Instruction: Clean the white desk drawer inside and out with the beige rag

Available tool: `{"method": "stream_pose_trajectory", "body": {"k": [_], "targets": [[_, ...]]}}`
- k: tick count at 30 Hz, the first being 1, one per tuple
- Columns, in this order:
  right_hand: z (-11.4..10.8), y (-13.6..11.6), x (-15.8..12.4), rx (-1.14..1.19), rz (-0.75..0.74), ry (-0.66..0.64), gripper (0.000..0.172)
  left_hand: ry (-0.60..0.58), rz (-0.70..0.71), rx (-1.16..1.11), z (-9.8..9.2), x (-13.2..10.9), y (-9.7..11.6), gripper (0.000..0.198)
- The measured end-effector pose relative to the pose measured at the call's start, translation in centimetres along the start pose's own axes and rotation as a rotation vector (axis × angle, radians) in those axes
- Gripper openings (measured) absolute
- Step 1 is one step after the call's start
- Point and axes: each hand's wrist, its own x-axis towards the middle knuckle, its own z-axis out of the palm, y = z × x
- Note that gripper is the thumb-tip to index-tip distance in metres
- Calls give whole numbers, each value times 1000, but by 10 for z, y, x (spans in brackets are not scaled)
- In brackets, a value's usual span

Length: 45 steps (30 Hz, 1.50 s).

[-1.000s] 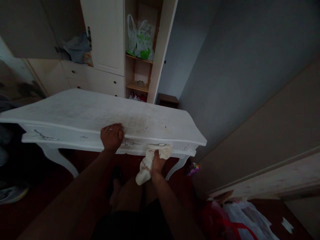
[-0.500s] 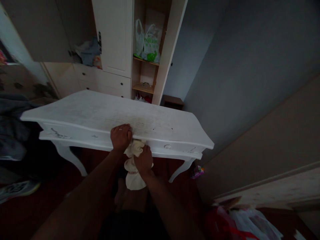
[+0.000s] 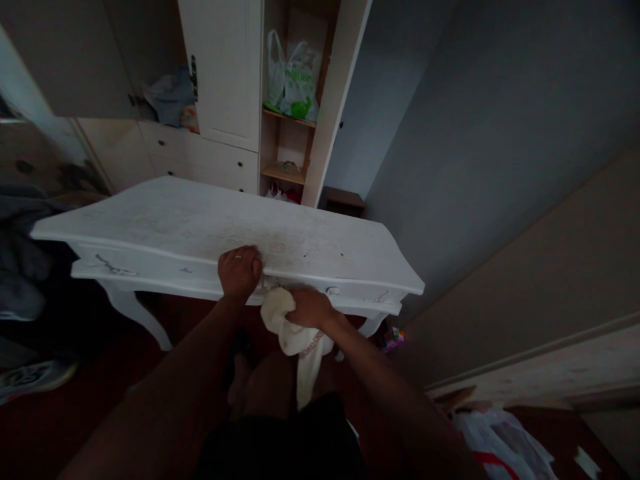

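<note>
A white table (image 3: 165, 220) with curved legs stands in front of me. My left hand (image 3: 239, 272), a ring on one finger, is curled over the table's front edge near the middle. Just to its right, my right hand (image 3: 310, 308) is closed on a cream cloth (image 3: 295, 340) and presses it against the front apron below the edge. The cloth's loose end hangs down toward my legs. A small round knob (image 3: 332, 291) shows on the apron right of the cloth.
A cream wardrobe (image 3: 225, 73) stands behind the table, its open shelves holding plastic bags (image 3: 293, 80). A small brown stool (image 3: 343, 200) sits by the grey wall. Plastic bags (image 3: 500, 447) lie on the dark red floor at right; dark clothes (image 3: 25, 267) pile at left.
My right hand has slid the cloth left along the apron from the right part to beside my left hand, then turned it over. My left hand has kept its hold on the edge.
</note>
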Motion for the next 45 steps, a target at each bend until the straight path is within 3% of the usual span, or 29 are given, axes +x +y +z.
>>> {"method": "stream_pose_trajectory", "body": {"k": [7, 10, 12, 13, 16, 21, 25, 29, 34, 36, 39, 45], "targets": [[-114, 75, -15, 246, -171, 40, 30, 32, 23, 28, 1, 0, -1, 25], [-157, 107, -3, 142, -156, 300, 33, 33, 39, 24, 0, 0, -1, 25], [-176, 127, 8, -40, -113, 529, 42, 25, 31, 23, 0, 1, -1, 26], [-181, 136, 13, -129, -107, 576, 43, 19, 27, 22, 0, 1, -1, 26], [-175, 159, 25, -337, -175, 512, 47, 3, 21, 16, -1, 1, -1, 26], [-114, 188, 27, -390, -199, 315, 65, -1, 22, 24, -1, 0, -2, 27], [-79, 208, 24, -209, -81, 500, 63, 9, 25, 34, 0, 1, -3, 27], [-81, 224, 26, -87, -168, 445, 80, 36, 45, 65, 2, 0, -4, 27], [-99, 247, 16, -9, -91, 183, 141, 38, 47, 66, 4, 0, -6, 28], [-103, 256, 6, 21, -62, 109, 151, 31, 32, 65, 4, 0, -6, 28], [-107, 266, -6, 111, -88, 55, 145, 36, 39, 64, 3, 1, -6, 28], [-112, 281, -11, 59, -153, 178, 86, 15, 19, 62, 3, 1, -6, 28]]}}
